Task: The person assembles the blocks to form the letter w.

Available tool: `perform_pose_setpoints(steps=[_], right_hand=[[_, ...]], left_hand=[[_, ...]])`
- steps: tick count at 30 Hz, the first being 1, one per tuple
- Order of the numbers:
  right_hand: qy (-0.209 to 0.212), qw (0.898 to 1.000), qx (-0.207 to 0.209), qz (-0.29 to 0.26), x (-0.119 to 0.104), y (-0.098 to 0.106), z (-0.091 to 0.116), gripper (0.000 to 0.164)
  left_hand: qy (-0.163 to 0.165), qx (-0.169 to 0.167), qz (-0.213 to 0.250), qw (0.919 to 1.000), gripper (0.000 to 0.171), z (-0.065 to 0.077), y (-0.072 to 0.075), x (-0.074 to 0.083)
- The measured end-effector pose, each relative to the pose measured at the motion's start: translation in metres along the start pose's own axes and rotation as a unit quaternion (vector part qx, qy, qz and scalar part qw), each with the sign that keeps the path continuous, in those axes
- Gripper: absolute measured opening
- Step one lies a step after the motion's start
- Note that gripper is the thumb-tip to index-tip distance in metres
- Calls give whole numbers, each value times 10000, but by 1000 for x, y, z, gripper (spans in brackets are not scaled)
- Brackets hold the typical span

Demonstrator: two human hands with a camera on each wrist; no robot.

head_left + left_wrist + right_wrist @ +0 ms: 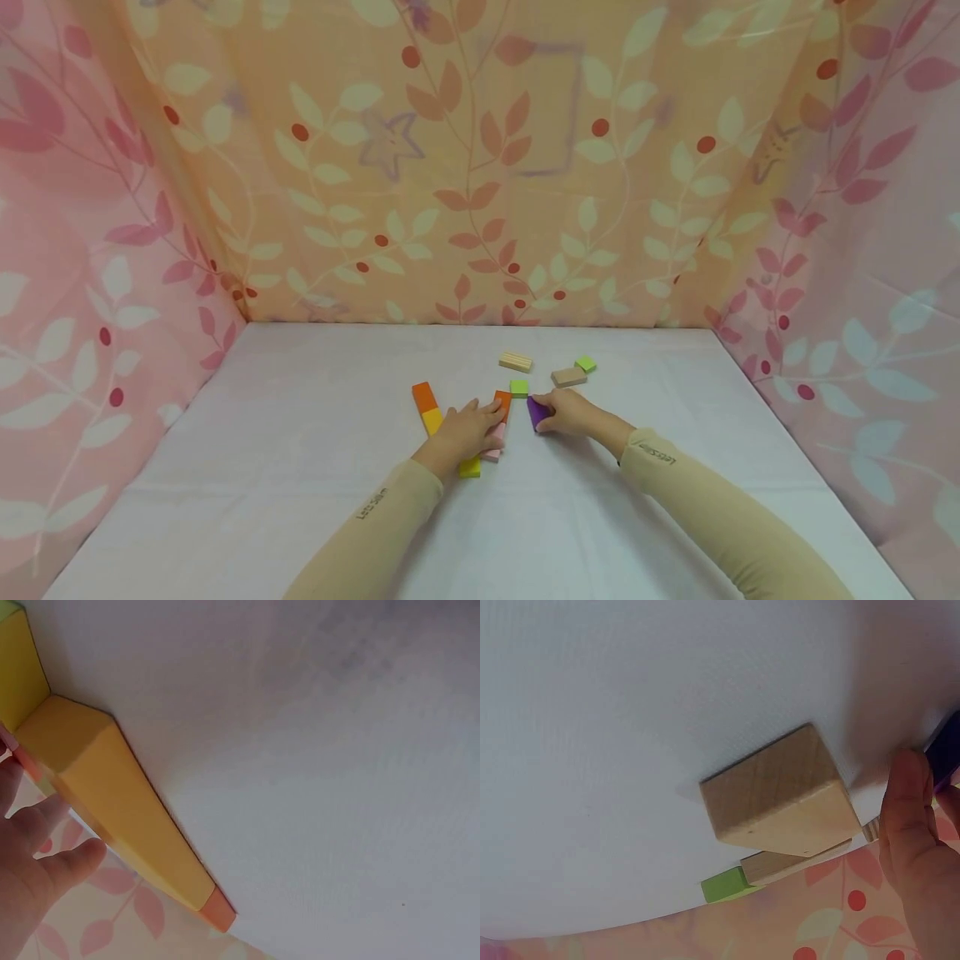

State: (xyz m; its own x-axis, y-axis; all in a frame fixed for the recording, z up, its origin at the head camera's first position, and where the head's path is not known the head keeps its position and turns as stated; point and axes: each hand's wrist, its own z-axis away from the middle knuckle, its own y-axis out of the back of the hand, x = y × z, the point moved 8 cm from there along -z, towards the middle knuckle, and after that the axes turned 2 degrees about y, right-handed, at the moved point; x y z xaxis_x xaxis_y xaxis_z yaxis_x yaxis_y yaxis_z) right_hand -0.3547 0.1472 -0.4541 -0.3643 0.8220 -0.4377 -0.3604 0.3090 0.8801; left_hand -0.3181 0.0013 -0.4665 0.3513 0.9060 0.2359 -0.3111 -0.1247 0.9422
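Purple flat-sided block (536,414): the right hand (567,412) pinches it between thumb and fingers, nearside and right of a light-green square block (519,388). Left of that, the left hand (463,432), fingers extended, touches an orange rectangular block (504,398); a ribbed wooden block (516,362) lies beyond the light-green square block.

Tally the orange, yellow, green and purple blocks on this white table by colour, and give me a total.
Orange: 2, left orange block and right orange block
Yellow: 2, deep yellow block and lemon yellow block
Green: 2, near green block and far green block
Purple: 1, purple block
Total: 7 in sight
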Motion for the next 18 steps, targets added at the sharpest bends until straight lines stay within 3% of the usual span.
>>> perform_pose_setpoints(steps=[18], right_hand=[[-237, 9992, -121, -293, 5, 1, -3, 59]], left_hand=[[7, -24, 195, 9998, 64, -1, -1, -2]])
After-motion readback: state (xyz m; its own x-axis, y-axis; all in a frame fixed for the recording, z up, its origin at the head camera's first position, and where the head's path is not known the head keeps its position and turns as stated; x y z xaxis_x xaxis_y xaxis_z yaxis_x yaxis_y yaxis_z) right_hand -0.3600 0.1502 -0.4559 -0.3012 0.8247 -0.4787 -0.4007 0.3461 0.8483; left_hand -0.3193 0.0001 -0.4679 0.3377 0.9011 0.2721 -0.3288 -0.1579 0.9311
